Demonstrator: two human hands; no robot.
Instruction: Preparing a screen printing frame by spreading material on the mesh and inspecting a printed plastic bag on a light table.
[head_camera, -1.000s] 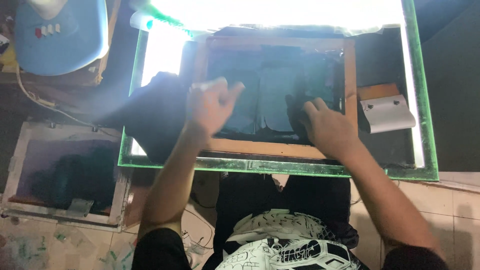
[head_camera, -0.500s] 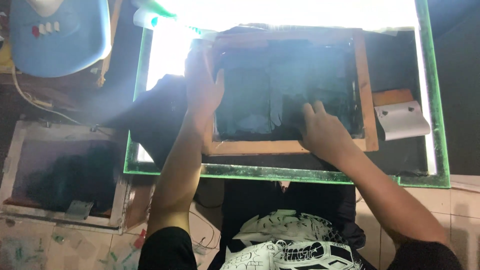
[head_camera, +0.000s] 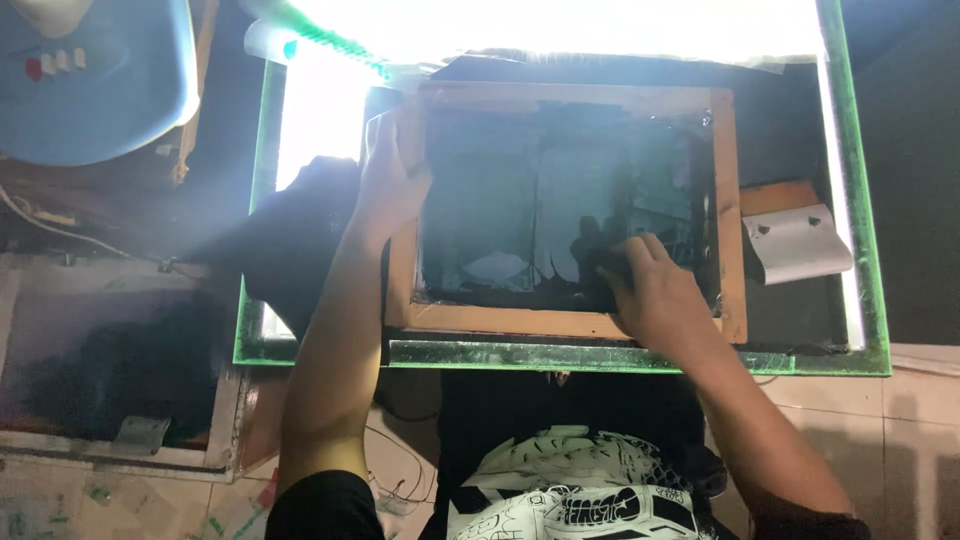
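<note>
Wooden screen frame (head_camera: 565, 322) lies flat on lit glass table (head_camera: 640, 358).
Left hand (head_camera: 390, 185) grips frame's left rail, steadying it; right hand (head_camera: 650, 285) presses dark pad (head_camera: 600, 262) flat onto mesh near lower rail.

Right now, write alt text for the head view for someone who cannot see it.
Seen from above, a person's left hand grips the left rail of a wooden frame with a dark screen, lying on a bright green-edged light table. The right hand presses a dark pad on the screen's lower right. A curled white sheet lies right of the frame.
</note>
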